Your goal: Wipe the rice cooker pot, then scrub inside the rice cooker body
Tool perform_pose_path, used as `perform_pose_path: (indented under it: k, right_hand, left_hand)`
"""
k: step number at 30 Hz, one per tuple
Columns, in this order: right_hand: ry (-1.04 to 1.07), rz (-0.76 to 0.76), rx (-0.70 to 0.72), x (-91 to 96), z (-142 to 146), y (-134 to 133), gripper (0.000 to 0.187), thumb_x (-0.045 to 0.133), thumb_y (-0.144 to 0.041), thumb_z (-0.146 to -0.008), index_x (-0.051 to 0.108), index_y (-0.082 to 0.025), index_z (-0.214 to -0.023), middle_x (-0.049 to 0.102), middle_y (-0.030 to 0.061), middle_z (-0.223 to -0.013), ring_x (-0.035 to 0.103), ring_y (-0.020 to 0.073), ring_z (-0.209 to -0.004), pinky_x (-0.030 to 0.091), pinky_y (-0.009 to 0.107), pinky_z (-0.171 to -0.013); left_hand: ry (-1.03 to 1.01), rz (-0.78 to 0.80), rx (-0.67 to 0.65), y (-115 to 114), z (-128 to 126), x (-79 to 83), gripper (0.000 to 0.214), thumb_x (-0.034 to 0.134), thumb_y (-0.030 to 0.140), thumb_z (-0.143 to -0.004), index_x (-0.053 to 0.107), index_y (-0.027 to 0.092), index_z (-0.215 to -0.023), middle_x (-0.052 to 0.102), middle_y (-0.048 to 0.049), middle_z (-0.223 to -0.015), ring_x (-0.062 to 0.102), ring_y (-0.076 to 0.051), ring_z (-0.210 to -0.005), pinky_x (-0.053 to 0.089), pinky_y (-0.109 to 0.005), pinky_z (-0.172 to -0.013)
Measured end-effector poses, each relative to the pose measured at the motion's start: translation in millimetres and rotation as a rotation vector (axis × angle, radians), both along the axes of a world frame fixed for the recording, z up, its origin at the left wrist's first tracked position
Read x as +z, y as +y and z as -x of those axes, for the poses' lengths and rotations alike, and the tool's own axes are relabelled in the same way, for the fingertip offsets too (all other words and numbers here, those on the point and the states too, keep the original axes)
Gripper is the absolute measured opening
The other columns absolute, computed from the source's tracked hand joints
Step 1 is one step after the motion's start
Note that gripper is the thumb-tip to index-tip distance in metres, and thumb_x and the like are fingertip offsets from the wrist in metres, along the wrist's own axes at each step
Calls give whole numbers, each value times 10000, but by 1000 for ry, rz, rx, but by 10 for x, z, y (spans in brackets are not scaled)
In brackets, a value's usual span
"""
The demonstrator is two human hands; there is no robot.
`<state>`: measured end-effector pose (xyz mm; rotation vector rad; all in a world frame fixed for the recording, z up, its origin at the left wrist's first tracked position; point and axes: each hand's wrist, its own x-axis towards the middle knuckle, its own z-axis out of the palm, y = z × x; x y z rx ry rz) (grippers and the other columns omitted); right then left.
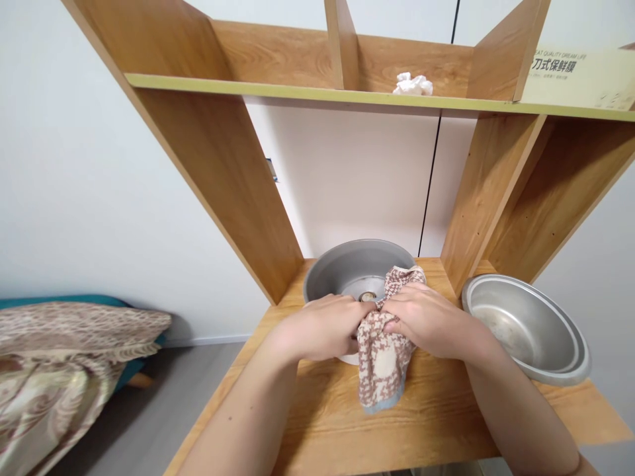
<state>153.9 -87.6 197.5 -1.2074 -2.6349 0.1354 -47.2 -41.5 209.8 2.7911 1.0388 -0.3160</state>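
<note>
A brown-and-white patterned towel (pixel 384 363) with a pale blue edge drapes over the near rim of a round grey pot (pixel 364 250). My right hand (pixel 421 317) is closed around the upper part of the towel. At the towel's left edge, my left hand (pixel 335 325) is also closed, its fingertips and thumb pinching the cloth by the pot's rim. Whether the left fingers grip the rim too is hidden. Inside the pot, a small round fitting (pixel 368 297) shows at the bottom. My hands cover most of the near rim.
A second metal pot (pixel 526 324) sits on the right of the wooden shelf top (pixel 327 410). Upright wooden panels (pixel 223 192) flank the space. Above, a shelf (pixel 297 92) bears crumpled white tissue (pixel 413 84) and a pale box (pixel 578 76). Patterned fabric (pixel 64 370) lies at left.
</note>
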Motion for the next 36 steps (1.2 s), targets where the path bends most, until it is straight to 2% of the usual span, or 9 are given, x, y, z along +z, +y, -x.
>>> perform_pose_path:
  k: [5, 11, 20, 29, 36]
  right_hand:
    - [-18, -35, -4, -26, 18, 0, 192, 560, -276, -977, 603, -169, -823, 656, 36, -840, 574, 199, -822, 392, 357, -843]
    - [-58, -130, -10, -145, 113, -10, 203, 545, -304, -989, 599, -162, -854, 673, 44, -836, 586, 208, -785, 367, 364, -764]
    - [-60, -150, -9, -163, 121, -12, 195, 557, -296, -985, 592, -162, -848, 681, 37, -839, 585, 205, -785, 357, 366, -759]
    - [-47, -154, -42, -159, 167, -44, 208, 552, -302, -988, 604, -164, -842, 684, 39, -839, 590, 202, -793, 352, 359, -756]
    - [-49, -193, -83, -200, 232, -73, 220, 559, -319, -984, 624, -161, -845, 701, 43, -838, 608, 206, -783, 360, 354, -781]
  left_hand:
    - [-19, 4, -16, 7, -2, -3, 258, 614, 298, -760, 591, 263, -1015, 721, -14, -868, 688, -232, -806, 463, -297, -637]
    - [-14, 3, -38, 9, -4, -2, 257, 593, 196, -736, 583, 255, -986, 719, -3, -845, 686, -220, -791, 455, -287, -619]
    - [-13, 2, -58, 18, 1, -1, 307, 559, 160, -722, 584, 265, -1010, 717, 4, -842, 674, -212, -763, 427, -286, -602]
    - [3, -4, -36, 20, 11, 2, 233, 588, 193, -748, 588, 264, -970, 730, -11, -863, 686, -220, -786, 438, -289, -612]
    - [32, -65, 27, -67, 20, 24, 139, 526, 319, -844, 603, 259, -942, 725, -46, -811, 692, -251, -736, 430, -316, -582]
